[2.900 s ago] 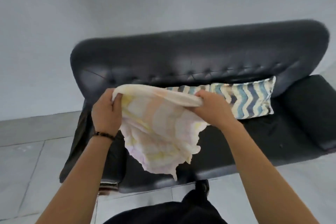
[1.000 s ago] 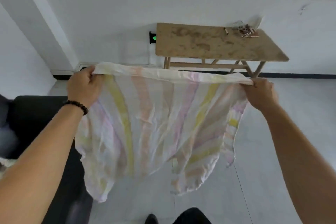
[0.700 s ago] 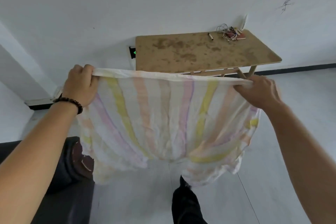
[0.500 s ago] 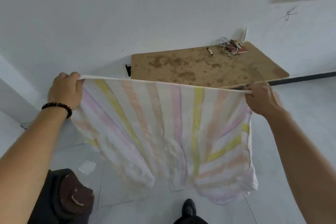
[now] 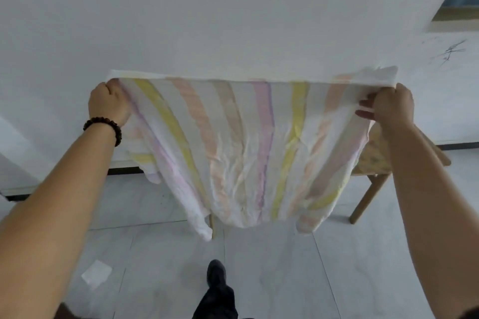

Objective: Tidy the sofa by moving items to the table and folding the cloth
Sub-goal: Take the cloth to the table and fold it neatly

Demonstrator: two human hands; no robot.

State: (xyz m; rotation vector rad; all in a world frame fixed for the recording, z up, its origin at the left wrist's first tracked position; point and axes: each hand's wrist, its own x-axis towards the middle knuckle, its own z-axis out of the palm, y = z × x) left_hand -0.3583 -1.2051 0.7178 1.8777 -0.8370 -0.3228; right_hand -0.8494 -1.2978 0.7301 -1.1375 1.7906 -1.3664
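White wall ahead; between my hands hangs the striped cloth (image 5: 241, 147), my left hand (image 5: 108, 105) and right hand (image 5: 388, 107) each clenched on a top corner. Spreading done, I judge; next, lay it across the table (image 5: 375, 158) beneath my right hand.

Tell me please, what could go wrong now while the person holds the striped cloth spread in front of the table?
1. The cloth hides nearly all of the table, so it may be laid down blind, perhaps over things lying there.
2. The left hand and right hand grip only the top corners; one could slip out.
3. A foot steps forward under the hanging edge, with paper on the floor nearby.
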